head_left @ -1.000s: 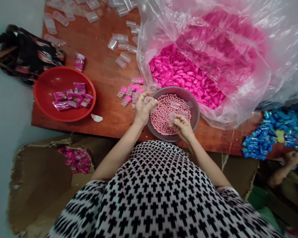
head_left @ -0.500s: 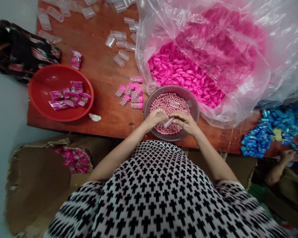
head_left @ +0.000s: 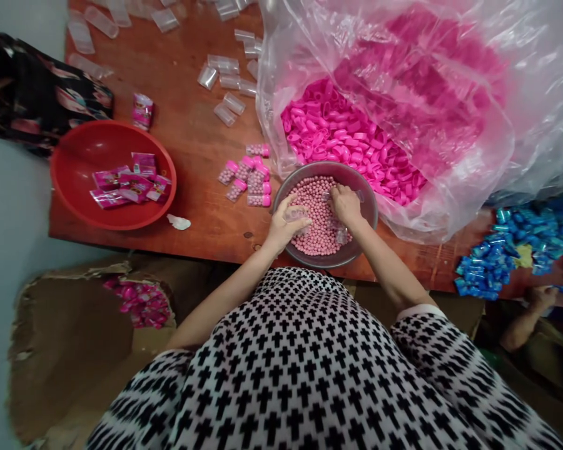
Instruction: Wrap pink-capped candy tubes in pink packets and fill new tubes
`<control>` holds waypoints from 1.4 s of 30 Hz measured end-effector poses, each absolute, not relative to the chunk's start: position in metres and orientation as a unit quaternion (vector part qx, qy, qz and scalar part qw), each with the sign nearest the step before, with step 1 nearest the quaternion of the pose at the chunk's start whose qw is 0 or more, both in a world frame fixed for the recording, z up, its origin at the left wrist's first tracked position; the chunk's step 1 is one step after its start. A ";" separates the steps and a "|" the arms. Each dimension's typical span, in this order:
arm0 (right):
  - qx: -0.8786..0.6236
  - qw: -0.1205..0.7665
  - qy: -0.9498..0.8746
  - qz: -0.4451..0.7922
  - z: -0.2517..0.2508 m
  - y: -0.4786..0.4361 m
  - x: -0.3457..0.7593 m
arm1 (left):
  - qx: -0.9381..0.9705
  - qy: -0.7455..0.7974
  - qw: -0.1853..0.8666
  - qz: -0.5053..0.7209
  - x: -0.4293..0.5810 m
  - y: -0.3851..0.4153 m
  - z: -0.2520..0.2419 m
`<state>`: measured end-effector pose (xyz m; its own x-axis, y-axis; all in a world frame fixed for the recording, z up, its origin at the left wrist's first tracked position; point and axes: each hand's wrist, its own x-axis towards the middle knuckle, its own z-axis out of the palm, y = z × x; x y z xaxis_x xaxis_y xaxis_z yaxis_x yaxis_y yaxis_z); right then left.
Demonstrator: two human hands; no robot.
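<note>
A grey bowl (head_left: 371, 220) full of small pink beads (head_left: 316, 215) is at the table's front edge. My left hand (head_left: 284, 226), over the bowl's left side, is closed around a clear plastic tube (head_left: 294, 214). My right hand (head_left: 347, 205) reaches into the beads on the right, its fingers curled down at another clear tube (head_left: 327, 195) that they partly hide. A further clear tube (head_left: 341, 235) lies on the beads below that hand. Left of the bowl are several bead-filled tubes (head_left: 256, 181) with pink caps.
Behind the bowl, a large clear bag (head_left: 274, 125) holds pink caps (head_left: 342, 134). Empty tubes (head_left: 223, 64) lie farther back. A red bowl (head_left: 75, 209) of pink packets stands left; blue packets (head_left: 485, 265) are piled right, near another person's hand (head_left: 542, 299).
My hands have moved apart. The right one has gone up and right into the beads, and a tube held between them now lies lower right. The left has shifted slightly left, still holding a tube.
</note>
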<state>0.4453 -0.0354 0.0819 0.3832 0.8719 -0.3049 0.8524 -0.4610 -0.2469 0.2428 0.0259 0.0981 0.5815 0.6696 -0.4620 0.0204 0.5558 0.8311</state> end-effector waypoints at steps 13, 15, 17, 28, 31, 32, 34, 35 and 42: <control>-0.704 0.304 -0.579 0.278 0.119 -0.073 0.437 | 0.523 0.360 0.727 0.263 0.254 0.041 0.103; -0.665 0.252 -0.644 0.282 0.129 -0.072 0.433 | 0.530 0.354 0.741 0.210 0.255 0.043 0.106; -0.624 0.258 -0.676 0.294 0.134 -0.073 0.427 | 0.503 0.338 0.783 0.142 0.257 0.042 0.108; -0.694 0.455 -0.461 0.314 0.131 -0.086 0.403 | 0.337 0.299 0.887 0.100 0.260 0.023 0.116; -0.669 0.466 -0.387 0.431 0.121 -0.088 0.395 | 0.376 0.287 0.874 0.113 0.258 0.025 0.116; -0.649 0.462 -0.369 0.478 0.118 -0.089 0.393 | 0.395 0.283 0.866 0.119 0.257 0.025 0.115; -0.612 0.460 -0.346 0.542 0.116 -0.090 0.390 | 0.429 0.282 0.845 0.146 0.256 0.024 0.113; -0.600 0.464 -0.340 0.556 0.116 -0.090 0.391 | 0.442 0.284 0.834 0.167 0.255 0.024 0.112; -0.573 0.411 -0.371 0.604 0.129 -0.085 0.404 | 0.421 0.246 0.847 0.212 0.256 0.024 0.113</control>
